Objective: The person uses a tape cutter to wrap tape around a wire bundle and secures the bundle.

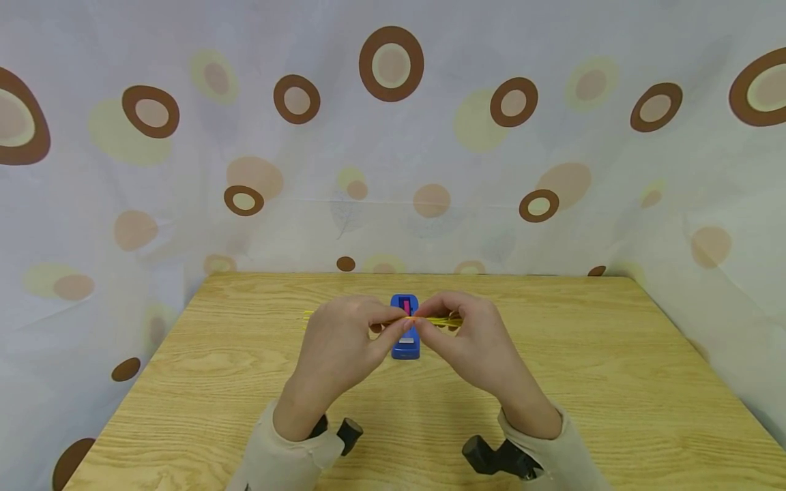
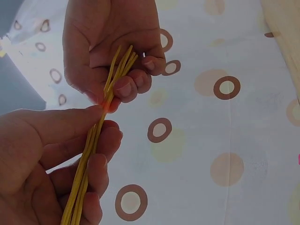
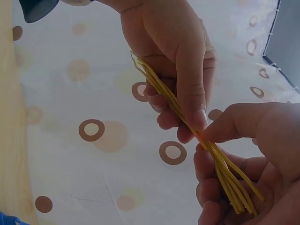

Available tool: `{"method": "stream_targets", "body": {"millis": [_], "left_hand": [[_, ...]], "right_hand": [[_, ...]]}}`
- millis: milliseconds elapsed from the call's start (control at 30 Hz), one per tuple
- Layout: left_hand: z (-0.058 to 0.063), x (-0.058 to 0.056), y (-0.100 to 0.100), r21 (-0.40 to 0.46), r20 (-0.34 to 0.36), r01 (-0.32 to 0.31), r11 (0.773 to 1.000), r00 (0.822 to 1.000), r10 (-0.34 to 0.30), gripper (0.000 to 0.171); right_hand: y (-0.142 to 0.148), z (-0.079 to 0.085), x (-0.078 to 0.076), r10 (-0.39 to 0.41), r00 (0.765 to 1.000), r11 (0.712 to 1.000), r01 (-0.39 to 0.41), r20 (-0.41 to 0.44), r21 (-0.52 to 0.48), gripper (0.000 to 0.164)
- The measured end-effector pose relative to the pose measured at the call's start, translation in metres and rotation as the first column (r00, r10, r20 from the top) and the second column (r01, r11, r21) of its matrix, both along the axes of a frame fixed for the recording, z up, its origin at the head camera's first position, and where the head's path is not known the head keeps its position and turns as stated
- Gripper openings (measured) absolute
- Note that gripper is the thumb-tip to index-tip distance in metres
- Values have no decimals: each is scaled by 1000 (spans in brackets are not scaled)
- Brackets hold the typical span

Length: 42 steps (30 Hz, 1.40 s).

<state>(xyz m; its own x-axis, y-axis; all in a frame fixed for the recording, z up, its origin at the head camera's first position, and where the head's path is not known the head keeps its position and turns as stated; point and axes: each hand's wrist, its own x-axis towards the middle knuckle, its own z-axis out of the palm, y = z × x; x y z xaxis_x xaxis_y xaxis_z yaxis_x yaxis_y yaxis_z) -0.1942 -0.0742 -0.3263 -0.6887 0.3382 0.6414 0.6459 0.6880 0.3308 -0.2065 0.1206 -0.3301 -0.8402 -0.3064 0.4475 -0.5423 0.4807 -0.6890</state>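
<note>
Both hands meet in front of me, pinching a bundle of thin yellow strands (image 1: pixel 439 320) near its middle. The left hand (image 1: pixel 344 337) grips it between thumb and fingers, with strands running back along the palm, as the left wrist view shows. Right beside it, the right hand (image 1: pixel 475 341) pinches the same bundle, and its loose strand ends (image 3: pixel 241 201) fan out over the curled fingers. An orange-red spot (image 3: pixel 201 138) shows on the strands where the two thumbs come together; what makes it is mostly hidden by the fingertips.
A blue dispenser-like holder (image 1: pixel 405 351) with a pink part inside sits on the wooden table (image 1: pixel 583 382), behind and below the hands. Cloth with brown rings (image 1: pixel 391 65) hangs at the back and sides. Dark wrist mounts (image 1: pixel 491 455) stick out at both sleeves.
</note>
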Motion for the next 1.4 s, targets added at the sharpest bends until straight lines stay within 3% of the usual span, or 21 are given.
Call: {"method": "stream_targets", "body": {"millis": [433,1400], "left_hand": [[-1,-2,0,4,-36,13,1000,999,-12,8],[-2,-5,-1,-4,48,16,1000,999,-15,18]], "right_hand": [[2,0,-2,27,999,1000,-28,42,9,4],[-1,-1,-1,-18,999,1000,19,-40,22,6]]}}
